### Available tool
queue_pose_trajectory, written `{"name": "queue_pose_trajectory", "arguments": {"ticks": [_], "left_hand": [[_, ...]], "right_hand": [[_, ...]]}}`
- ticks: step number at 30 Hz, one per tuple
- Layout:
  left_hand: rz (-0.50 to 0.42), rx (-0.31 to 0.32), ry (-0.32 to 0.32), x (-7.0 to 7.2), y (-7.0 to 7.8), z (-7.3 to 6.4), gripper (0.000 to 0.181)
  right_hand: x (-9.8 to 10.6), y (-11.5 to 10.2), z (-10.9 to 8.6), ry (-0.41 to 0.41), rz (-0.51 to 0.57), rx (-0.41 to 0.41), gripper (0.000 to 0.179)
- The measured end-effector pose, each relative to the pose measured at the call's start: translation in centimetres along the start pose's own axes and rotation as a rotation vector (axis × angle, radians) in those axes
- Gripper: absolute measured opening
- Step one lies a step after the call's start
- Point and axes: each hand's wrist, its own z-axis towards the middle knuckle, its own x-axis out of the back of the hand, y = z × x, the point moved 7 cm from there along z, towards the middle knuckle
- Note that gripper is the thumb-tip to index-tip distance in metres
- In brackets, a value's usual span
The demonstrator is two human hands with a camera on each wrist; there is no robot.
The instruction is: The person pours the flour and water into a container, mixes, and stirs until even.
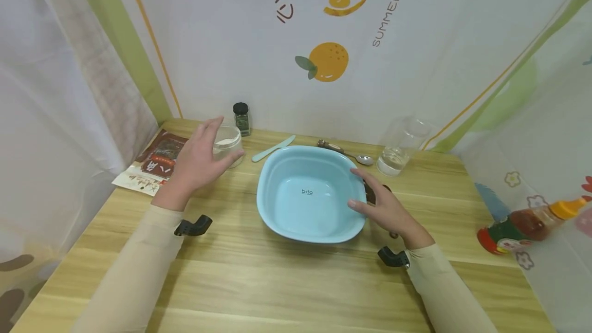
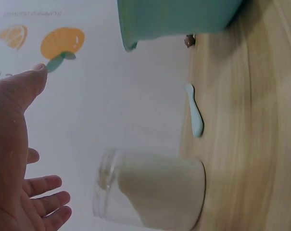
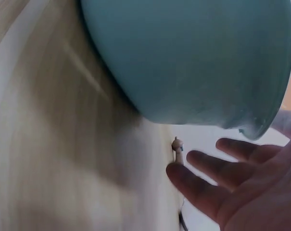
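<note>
A light blue basin [image 1: 300, 222] stands in the middle of the wooden table, with nothing in it. My right hand [image 1: 390, 212] is at its right rim, thumb and one fingertip over the edge. In the right wrist view its other fingers [image 3: 198, 190] spread loosely beside the basin's outer wall [image 3: 193, 62]. To the left, my left hand [image 1: 199, 155] is raised next to a clear jar [image 1: 235, 143] of white powder, thumb and fingers apart and holding nothing. The left wrist view shows that jar [image 2: 159, 190] with a gap between it and the fingertips.
Along the back are a dark-capped spice bottle [image 1: 241, 119], a pale green spreader [image 1: 274, 149], a spoon [image 1: 364, 159] and a glass [image 1: 392, 161] with clear liquid. Brown packet [image 1: 159, 161] lies far left; a red sauce bottle [image 1: 527, 224] stands right. A dark object [image 1: 370, 194] is partly hidden behind my right hand.
</note>
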Motion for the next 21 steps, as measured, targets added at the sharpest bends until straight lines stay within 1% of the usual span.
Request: {"name": "queue_pose_trajectory", "arguments": {"ticks": [2, 4, 9, 14, 21], "left_hand": [[-0.015, 0.03, 0.006, 0.1, -0.7, 0.1, 0.099], [-0.03, 0.055, 0.009, 0.0, -1.3, 0.2, 0.101], [-0.072, 0.123, -0.01, -0.4, -2.8, 0.2, 0.11], [-0.149, 0.193, -0.025, -1.2, -4.1, 0.1, 0.122], [-0.292, 0.234, -0.023, -2.7, -5.4, 0.0, 0.131]], "right_hand": [[-0.1, 0.1, -0.1, -0.001, 0.026, 0.025, 0.081], [-0.2, 0.1, -0.1, -0.014, 0.085, 0.054, 0.079], [-0.3, 0.2, -0.2, -0.02, 0.152, 0.09, 0.079], [-0.3, 0.5, -0.3, -0.012, 0.125, 0.083, 0.079], [-0.8, 0.9, -0.4, -0.018, 0.156, 0.07, 0.079]]}}
